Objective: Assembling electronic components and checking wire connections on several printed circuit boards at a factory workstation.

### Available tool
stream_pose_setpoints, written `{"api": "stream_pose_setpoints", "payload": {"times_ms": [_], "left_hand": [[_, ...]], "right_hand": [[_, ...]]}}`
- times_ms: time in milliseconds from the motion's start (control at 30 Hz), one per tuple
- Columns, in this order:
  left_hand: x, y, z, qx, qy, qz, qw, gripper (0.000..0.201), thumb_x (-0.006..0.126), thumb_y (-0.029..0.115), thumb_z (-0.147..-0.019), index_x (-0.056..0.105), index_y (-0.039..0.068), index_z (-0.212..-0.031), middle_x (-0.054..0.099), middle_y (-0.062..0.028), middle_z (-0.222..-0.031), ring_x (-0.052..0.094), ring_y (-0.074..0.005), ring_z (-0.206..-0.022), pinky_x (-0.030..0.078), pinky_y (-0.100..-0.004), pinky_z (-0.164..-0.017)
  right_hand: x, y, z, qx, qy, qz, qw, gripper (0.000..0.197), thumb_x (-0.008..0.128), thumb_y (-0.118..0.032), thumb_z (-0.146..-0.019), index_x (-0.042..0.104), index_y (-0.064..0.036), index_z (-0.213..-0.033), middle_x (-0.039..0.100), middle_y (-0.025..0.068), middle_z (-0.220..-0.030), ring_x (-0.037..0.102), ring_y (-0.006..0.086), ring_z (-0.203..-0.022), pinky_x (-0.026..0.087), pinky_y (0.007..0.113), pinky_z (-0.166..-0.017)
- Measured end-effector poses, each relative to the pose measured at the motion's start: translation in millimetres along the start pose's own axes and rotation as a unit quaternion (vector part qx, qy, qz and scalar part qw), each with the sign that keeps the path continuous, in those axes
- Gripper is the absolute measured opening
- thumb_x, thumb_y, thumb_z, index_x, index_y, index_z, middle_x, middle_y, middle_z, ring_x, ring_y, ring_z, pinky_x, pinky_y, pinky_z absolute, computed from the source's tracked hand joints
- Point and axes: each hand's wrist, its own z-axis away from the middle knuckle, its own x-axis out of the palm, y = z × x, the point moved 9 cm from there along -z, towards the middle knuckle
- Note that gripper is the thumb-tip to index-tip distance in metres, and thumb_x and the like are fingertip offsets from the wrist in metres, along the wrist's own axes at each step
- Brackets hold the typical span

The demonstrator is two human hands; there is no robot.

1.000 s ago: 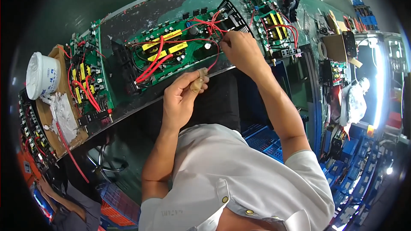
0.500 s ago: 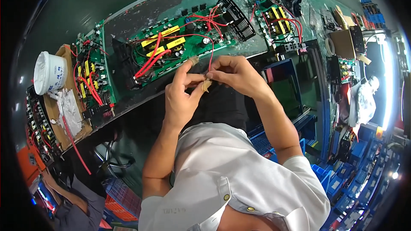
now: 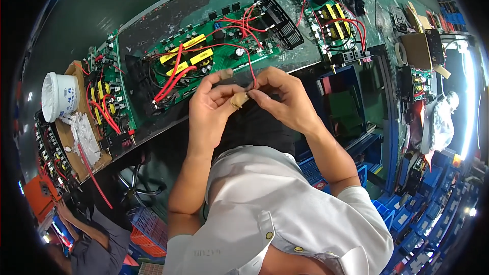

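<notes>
Just above the frame's centre, the left hand [image 3: 214,107] and right hand [image 3: 285,99] meet at the tabletop [image 3: 153,18] edge, each grip pinched together on the end of a red wire [image 3: 249,69] that runs up to the green circuit board [image 3: 214,58]. The wire looks taut, so a sharp tug could strain its joint on the board. The fingertips hide the wire's end, so it could slip unnoticed.

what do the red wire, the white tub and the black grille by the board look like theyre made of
Red wire, pinched by both hands: flexible plastic insulation, judging by its smooth bends; the core is hidden. White tub: probably plastic, with an even, faintly glossy wall. Black grille: matt and slotted, either plastic or painted metal; the look leaves it open.
</notes>
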Motion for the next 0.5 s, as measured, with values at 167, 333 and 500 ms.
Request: {"api": "stream_pose_setpoints", "payload": {"times_ms": [167,333,500], "left_hand": [[11.1,15.3,-4.0,0.126,0.011,-0.139,0.982,0.041,0.070,-0.007,-0.087,0.051,-0.004,-0.123,0.070,-0.0110,-0.096,0.066,-0.0108,-0.085,0.055,-0.0243,-0.076],[10.8,16.1,-15.6,0.164,0.007,-0.161,0.973,0.038,0.073,-0.006,-0.084,0.055,-0.003,-0.117,0.070,-0.0099,-0.090,0.066,-0.0109,-0.080,0.055,-0.0244,-0.070],[14.5,22.4,-17.6,0.243,0.038,-0.300,0.922,0.028,0.076,0.000,-0.083,0.062,-0.001,-0.107,0.067,-0.0092,-0.083,0.066,-0.0150,-0.070,0.053,-0.0269,-0.063]], "right_hand": [[-1.5,27.0,-4.6,0.098,-0.002,-0.106,0.990,0.011,0.067,-0.010,-0.094,0.065,0.0000,-0.098,0.065,0.0008,-0.086,0.059,0.0041,-0.073,0.047,0.020,-0.065],[-4.6,32.8,-16.9,0.158,-0.045,-0.133,0.977,0.013,0.065,-0.014,-0.096,0.066,-0.0014,-0.099,0.065,-0.0005,-0.082,0.060,0.0051,-0.071,0.047,0.020,-0.062],[-55.7,6.6,-42.8,-0.014,0.191,0.188,0.963,0.019,0.067,-0.016,-0.093,0.067,0.0031,-0.097,0.069,0.0077,-0.078,0.063,0.0103,-0.069,0.050,0.026,-0.062]]}}
